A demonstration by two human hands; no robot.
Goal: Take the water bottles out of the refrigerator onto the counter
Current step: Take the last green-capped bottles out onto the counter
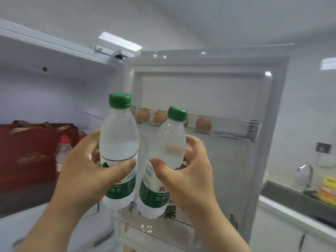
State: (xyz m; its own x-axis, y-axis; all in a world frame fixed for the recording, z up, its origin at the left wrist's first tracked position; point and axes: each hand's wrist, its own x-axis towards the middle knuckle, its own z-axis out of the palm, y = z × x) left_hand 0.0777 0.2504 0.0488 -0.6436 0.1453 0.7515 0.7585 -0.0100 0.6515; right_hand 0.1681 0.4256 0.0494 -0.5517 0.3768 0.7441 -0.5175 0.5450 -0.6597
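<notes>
2 clear water bottles with green caps are held up in the air in front of the open refrigerator (54, 84), neither yet on the table (283, 206). The left hand (85, 171) grips the left bottle (119, 142), its thumb curled across the front just above the green label. There, the white characters "净水" can be read under a small green peak mark. The right hand (190, 179) grips the right bottle (170, 142), which tilts to the right. Its label shows a red "农" and white "饮用"; the smaller print is too blurred to read.

Behind them, the door (200, 91) has a clear rack (236, 128) holding brown eggs (203, 123). A black "果" shows on the door shelf below the bottles. Inside on the left are a red bag (31, 151) with blurred gold writing and a red-capped bottle (62, 151). At the table's far right edge are a sink (291, 194), a faucet (307, 177) and yellow things (329, 188).
</notes>
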